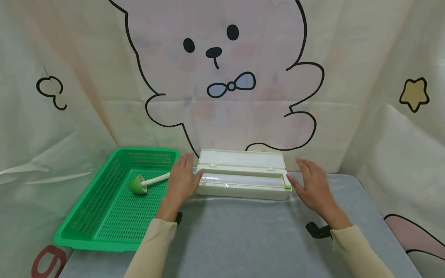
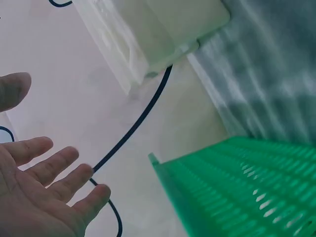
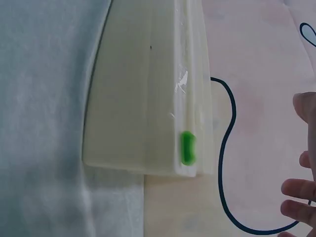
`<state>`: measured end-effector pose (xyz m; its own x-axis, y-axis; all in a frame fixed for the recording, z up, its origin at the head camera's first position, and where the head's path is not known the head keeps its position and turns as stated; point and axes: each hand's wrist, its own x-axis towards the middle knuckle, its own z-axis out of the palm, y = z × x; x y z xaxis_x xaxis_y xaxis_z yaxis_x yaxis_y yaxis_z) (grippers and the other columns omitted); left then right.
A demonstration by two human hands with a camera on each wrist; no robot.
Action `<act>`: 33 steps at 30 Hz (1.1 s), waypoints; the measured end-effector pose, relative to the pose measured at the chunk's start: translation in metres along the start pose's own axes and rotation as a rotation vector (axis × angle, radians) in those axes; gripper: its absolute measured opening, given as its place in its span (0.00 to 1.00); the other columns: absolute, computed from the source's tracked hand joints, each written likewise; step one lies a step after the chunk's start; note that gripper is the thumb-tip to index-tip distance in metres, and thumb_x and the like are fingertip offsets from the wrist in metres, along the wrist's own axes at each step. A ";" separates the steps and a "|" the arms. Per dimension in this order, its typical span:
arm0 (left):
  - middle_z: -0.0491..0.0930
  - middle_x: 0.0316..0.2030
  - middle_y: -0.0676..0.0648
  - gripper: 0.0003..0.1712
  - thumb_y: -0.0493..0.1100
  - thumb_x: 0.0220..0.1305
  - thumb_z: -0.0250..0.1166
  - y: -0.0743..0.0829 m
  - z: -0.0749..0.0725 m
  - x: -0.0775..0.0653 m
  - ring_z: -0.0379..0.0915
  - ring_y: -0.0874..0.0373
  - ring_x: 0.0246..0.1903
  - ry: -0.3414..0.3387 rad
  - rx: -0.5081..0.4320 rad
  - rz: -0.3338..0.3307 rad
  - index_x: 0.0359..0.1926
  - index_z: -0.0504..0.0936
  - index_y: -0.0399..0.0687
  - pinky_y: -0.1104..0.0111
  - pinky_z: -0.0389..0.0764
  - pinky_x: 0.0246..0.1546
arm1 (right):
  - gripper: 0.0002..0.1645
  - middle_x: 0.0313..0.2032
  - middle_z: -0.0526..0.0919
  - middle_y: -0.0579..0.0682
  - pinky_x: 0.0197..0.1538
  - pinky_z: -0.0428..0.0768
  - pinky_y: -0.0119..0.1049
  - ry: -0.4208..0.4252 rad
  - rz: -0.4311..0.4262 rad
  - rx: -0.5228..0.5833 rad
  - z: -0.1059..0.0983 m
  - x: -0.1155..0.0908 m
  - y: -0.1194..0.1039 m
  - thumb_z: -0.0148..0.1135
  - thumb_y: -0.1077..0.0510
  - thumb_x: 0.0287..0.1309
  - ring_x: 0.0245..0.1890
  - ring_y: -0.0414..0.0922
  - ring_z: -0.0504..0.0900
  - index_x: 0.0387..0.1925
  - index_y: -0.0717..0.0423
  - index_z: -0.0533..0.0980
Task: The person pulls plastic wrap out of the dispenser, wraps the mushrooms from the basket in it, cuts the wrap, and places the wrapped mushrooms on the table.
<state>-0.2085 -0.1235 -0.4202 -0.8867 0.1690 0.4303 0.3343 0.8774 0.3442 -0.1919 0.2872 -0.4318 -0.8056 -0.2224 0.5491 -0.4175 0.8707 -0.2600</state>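
A white cling film dispenser [image 1: 243, 191] sits at the back of the table, its lid [image 1: 242, 158] tilted up and back. Inside lies a roll of clear film [image 1: 240, 179], and a green slide cutter [image 1: 287, 187] is at its right end. My left hand [image 1: 181, 179] is at the dispenser's left end, fingers extended, holding nothing. By the right end is my right hand [image 1: 314, 189], also empty, fingers spread and thumb toward the box. In the right wrist view a gap separates the fingers from the dispenser [image 3: 133, 108].
Left of the dispenser stands a green plastic basket [image 1: 94, 243]. In it lies a ladle-like tool with a green rounded head [image 1: 138, 185] and white handle, partly hidden by my left hand. A grey cloth [image 1: 243, 235] covers the table. Behind hangs a printed curtain [image 1: 264, 116].
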 end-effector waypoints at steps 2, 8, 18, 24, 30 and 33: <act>0.68 0.66 0.28 0.39 0.48 0.71 0.66 0.002 0.003 -0.002 0.65 0.33 0.66 0.003 -0.030 -0.007 0.71 0.64 0.27 0.43 0.67 0.65 | 0.36 0.59 0.72 0.71 0.58 0.64 0.70 0.007 0.013 0.045 0.003 -0.003 -0.003 0.67 0.54 0.64 0.60 0.69 0.69 0.67 0.68 0.68; 0.71 0.64 0.30 0.37 0.48 0.69 0.67 0.007 0.014 -0.008 0.68 0.35 0.64 -0.079 -0.169 -0.111 0.70 0.68 0.30 0.44 0.71 0.62 | 0.30 0.51 0.76 0.66 0.50 0.72 0.64 -0.028 0.097 0.184 0.014 -0.012 -0.009 0.73 0.57 0.59 0.51 0.64 0.75 0.60 0.67 0.76; 0.77 0.53 0.32 0.31 0.44 0.61 0.75 0.005 0.038 -0.015 0.72 0.35 0.54 -0.115 -0.206 -0.122 0.62 0.79 0.36 0.45 0.75 0.54 | 0.32 0.41 0.76 0.61 0.45 0.76 0.54 -0.138 0.211 0.218 0.031 -0.021 -0.005 0.81 0.58 0.49 0.43 0.57 0.76 0.55 0.67 0.80; 0.77 0.53 0.36 0.26 0.44 0.57 0.78 0.004 0.044 -0.021 0.70 0.37 0.55 -0.143 -0.165 -0.127 0.56 0.85 0.40 0.47 0.77 0.51 | 0.30 0.39 0.74 0.59 0.40 0.72 0.46 -0.174 0.171 0.178 0.036 -0.021 0.000 0.81 0.58 0.49 0.37 0.53 0.72 0.53 0.66 0.82; 0.78 0.50 0.37 0.17 0.41 0.57 0.78 0.003 0.047 -0.020 0.71 0.37 0.52 -0.096 -0.169 -0.104 0.47 0.90 0.43 0.48 0.77 0.49 | 0.22 0.36 0.71 0.55 0.36 0.66 0.40 -0.158 0.132 0.178 0.044 -0.021 0.004 0.82 0.60 0.46 0.34 0.50 0.68 0.46 0.59 0.88; 0.78 0.49 0.38 0.13 0.39 0.57 0.77 0.002 0.050 -0.019 0.71 0.37 0.51 -0.064 -0.190 -0.110 0.44 0.91 0.43 0.48 0.77 0.49 | 0.20 0.35 0.71 0.54 0.36 0.66 0.40 -0.146 0.124 0.175 0.046 -0.021 0.005 0.82 0.62 0.44 0.35 0.51 0.69 0.42 0.58 0.89</act>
<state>-0.2068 -0.1026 -0.4698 -0.9375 0.1104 0.3299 0.2832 0.7929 0.5395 -0.1959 0.2761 -0.4813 -0.9020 -0.1904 0.3874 -0.3678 0.8089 -0.4586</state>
